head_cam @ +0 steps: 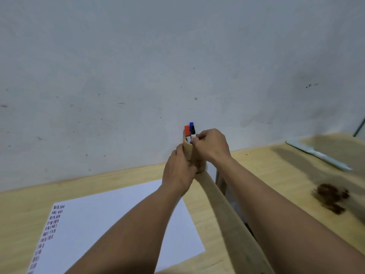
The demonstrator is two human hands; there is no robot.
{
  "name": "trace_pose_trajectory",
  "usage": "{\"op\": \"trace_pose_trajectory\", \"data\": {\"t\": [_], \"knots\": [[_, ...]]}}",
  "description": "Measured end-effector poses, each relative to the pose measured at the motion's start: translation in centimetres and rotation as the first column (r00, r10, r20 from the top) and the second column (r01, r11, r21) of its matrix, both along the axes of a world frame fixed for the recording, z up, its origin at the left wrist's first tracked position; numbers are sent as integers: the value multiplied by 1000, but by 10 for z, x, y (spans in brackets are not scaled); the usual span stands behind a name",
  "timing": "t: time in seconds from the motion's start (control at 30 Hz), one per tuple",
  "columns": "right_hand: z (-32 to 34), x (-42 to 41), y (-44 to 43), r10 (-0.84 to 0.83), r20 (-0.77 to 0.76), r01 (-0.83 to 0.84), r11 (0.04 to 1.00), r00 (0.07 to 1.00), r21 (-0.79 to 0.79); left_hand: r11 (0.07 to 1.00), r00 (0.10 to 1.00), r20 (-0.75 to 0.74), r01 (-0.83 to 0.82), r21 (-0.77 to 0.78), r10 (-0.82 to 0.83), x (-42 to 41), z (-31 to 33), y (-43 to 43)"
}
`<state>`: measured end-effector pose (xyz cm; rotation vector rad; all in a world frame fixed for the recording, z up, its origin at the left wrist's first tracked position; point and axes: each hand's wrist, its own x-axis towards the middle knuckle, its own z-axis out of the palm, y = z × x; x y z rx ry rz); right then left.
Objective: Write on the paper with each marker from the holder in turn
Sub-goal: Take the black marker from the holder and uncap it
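Markers (190, 131) stand in holder (188, 150); left hand (178, 171) fingers clamp it steady while right hand (212, 144) fingers pinch one to lift.

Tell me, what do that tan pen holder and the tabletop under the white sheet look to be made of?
The tan cylindrical holder looks like matte cardboard or light wood: plain, dull, no shine; I cannot tell which. The pale yellow tabletop looks like light wood or wood-look laminate, with faint grain streaks and a smooth finish.
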<state>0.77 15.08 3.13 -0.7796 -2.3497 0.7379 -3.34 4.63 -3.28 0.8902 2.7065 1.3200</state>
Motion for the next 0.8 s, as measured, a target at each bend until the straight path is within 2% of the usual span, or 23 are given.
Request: {"op": "trace_pose_trajectory", "data": {"t": [0.17, 0.37, 0.6, 0.73, 0.8], "knots": [[-3, -3, 1, -13, -8, 13, 1000, 1000, 18, 999, 1000, -9, -21, 25, 21, 0, -5, 3], [6, 2, 0, -78, -156, 82, 996, 985, 24, 998, 1000, 10, -18, 64, 18, 5, -4, 3], [28, 14, -10, -25, -193, 44, 995, 981, 94, 997, 999, 48, -3, 75, -1, 8, 4, 0], [46, 26, -24, 61, -214, -42, 995, 975, 94, 1000, 1000, 5, 2, 2, -2, 9, 23, -23], [56, 33, -34, 97, -203, -73, 990, 974, 123, 999, 999, -42, -16, 44, 18, 11, 40, -42]]}}
